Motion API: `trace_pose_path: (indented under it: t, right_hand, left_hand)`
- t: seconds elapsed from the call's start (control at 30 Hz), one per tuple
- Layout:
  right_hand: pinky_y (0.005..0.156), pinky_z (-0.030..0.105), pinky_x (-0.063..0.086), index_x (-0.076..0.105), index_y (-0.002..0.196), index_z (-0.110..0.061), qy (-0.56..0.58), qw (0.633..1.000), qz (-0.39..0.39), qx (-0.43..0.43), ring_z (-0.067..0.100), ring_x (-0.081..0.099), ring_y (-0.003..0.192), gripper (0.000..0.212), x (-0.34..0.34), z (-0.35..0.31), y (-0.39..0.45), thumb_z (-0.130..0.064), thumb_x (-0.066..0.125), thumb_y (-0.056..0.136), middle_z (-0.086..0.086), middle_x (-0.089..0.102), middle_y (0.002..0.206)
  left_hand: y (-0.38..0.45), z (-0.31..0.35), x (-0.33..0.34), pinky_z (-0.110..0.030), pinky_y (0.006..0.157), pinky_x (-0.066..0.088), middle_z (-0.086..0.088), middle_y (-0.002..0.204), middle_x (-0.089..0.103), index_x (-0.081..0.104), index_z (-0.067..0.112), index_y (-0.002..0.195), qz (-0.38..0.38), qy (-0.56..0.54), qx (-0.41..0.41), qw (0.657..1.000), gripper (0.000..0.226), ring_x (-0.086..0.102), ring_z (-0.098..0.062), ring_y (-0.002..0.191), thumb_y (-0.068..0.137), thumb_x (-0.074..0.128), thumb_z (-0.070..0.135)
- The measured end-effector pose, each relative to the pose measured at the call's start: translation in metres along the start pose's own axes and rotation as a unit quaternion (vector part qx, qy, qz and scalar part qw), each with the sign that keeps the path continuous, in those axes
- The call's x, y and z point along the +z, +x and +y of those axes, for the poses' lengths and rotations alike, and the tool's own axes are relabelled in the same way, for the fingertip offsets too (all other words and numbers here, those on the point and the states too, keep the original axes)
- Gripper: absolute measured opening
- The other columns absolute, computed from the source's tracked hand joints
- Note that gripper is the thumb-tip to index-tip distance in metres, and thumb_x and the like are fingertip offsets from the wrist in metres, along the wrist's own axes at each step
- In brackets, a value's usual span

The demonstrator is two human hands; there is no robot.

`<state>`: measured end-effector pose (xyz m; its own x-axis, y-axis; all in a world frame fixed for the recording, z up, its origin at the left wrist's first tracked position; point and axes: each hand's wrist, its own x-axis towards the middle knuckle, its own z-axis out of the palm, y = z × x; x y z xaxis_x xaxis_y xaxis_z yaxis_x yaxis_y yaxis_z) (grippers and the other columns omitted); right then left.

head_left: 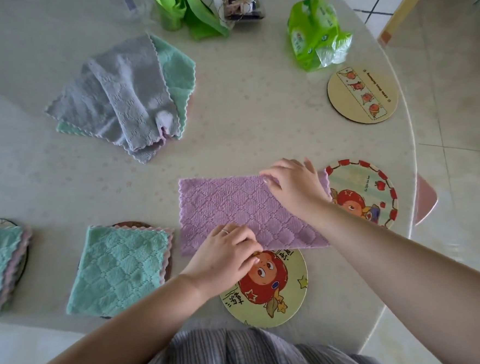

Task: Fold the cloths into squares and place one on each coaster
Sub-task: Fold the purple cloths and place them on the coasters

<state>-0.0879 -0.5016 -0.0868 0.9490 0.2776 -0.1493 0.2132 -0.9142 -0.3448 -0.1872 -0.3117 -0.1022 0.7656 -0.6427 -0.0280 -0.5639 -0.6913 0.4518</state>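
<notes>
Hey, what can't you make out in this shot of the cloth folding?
Head view only:
- Coaster under the green folded cloth: design hidden by the cloth.
- Far-left cloth: cut off by the frame edge.
- Pile of unfolded cloths: count unclear, they overlap.
- Tissue pack lettering: too small.

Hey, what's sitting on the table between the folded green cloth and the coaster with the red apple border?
In the head view, the purple cloth, folded to a rectangle, lies between the green cloth and that coaster, with the left hand and right hand on it.
</notes>
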Motion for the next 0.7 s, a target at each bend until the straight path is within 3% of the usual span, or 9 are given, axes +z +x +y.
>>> trace_pose_path:
  t: [0.07, 0.17, 0.43, 0.57, 0.7]
  right_hand:
    - [0.103, 0.041, 0.029, 0.061, 0.115, -0.028, -0.004, 1.000, -0.022, 0.002, 0.017, 0.052, 0.110, 0.026, 0.001, -0.005, 0.016, -0.029, 0.048, 0.093, -0.005, 0.058, 0.119]
    - [0.091, 0.037, 0.035, 0.063, 0.105, -0.026, -0.017, 0.999, -0.049, 0.011, 0.020, 0.054, 0.105, 0.019, 0.000, -0.007, 0.029, -0.030, 0.055, 0.089, -0.003, 0.059, 0.111]
    - [0.089, 0.039, 0.035, 0.063, 0.103, -0.022, -0.067, 0.990, -0.122, 0.011, 0.024, 0.051, 0.108, 0.020, -0.003, -0.013, 0.038, -0.034, 0.052, 0.090, 0.002, 0.058, 0.112]
    - [0.080, 0.031, 0.040, 0.057, 0.096, -0.020, 0.053, 0.991, -0.123, 0.029, 0.020, 0.054, 0.096, 0.012, -0.017, -0.009, 0.031, -0.028, 0.054, 0.086, -0.001, 0.059, 0.104]
    - [0.065, 0.029, 0.037, 0.051, 0.090, -0.020, 0.134, 0.987, -0.069, 0.064, 0.020, 0.053, 0.077, 0.009, -0.041, -0.003, 0.014, -0.029, 0.054, 0.088, -0.004, 0.057, 0.080]
  left_hand:
    - [0.001, 0.001, 0.003, -0.029, 0.083, 0.049, 0.010, 0.093, 0.061, 0.066, 0.024, 0.094, 0.017, -0.009, -0.022, 1.000, 0.016, 0.059, -0.009, 0.087, 0.080, 0.062, 0.032]
    - [0.004, 0.002, 0.004, -0.028, 0.080, 0.051, 0.009, 0.092, 0.062, 0.066, 0.022, 0.090, 0.030, -0.010, -0.039, 0.999, 0.013, 0.059, -0.010, 0.085, 0.078, 0.067, 0.026]
    - [0.013, 0.005, 0.003, -0.033, 0.074, 0.051, 0.008, 0.085, 0.059, 0.064, 0.021, 0.081, 0.034, -0.028, -0.053, 0.998, 0.001, 0.057, -0.013, 0.078, 0.081, 0.063, 0.021]
    - [0.011, 0.007, -0.008, -0.032, 0.083, 0.047, 0.009, 0.089, 0.058, 0.063, 0.022, 0.083, 0.036, -0.045, -0.059, 0.997, 0.004, 0.056, -0.010, 0.084, 0.085, 0.060, 0.023]
    - [-0.003, 0.008, -0.028, -0.027, 0.084, 0.039, 0.010, 0.085, 0.056, 0.063, 0.024, 0.083, 0.121, -0.021, -0.106, 0.987, 0.007, 0.054, -0.008, 0.081, 0.079, 0.059, 0.028]
